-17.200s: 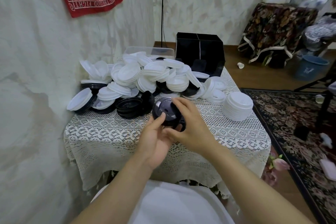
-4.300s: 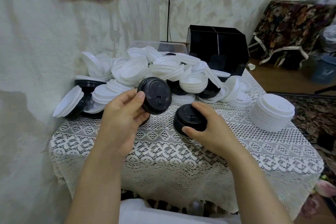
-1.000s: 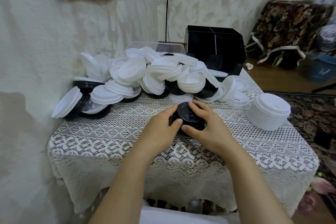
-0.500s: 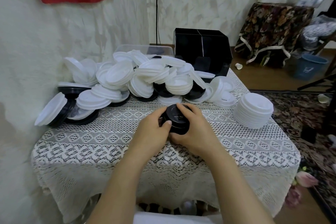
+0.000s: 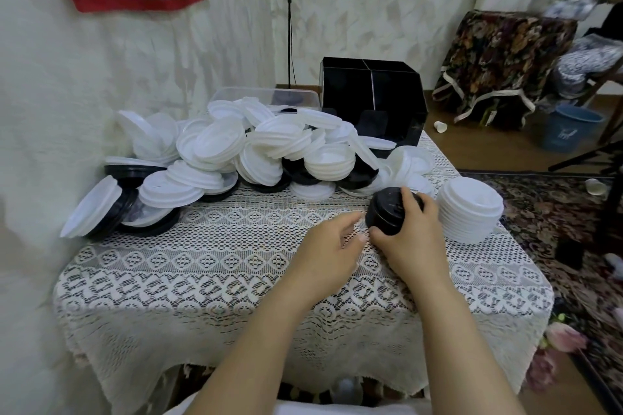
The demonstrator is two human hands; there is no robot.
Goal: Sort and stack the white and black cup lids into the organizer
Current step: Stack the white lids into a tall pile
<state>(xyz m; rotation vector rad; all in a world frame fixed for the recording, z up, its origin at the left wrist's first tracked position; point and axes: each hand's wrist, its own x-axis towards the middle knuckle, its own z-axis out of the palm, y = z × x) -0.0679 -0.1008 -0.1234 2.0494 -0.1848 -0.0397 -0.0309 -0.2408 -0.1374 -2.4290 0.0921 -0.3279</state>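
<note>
Lace-covered table (image 5: 202,280): my right hand (image 5: 414,239) grips the black lid stack (image 5: 387,212) just beside the white lid stack (image 5: 470,209) near the right edge; left hand (image 5: 330,246) loose, empty. Jumbled lids (image 5: 253,152) crowd the organizer (image 5: 371,87) behind.

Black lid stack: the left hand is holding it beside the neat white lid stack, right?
Not quite. In the head view the right hand grips the black lid stack beside the neat white lid stack; the left hand holds nothing.

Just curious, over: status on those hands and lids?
Right hand grips black lid stack. Left hand open, beside it. White stack close alongside.
</note>
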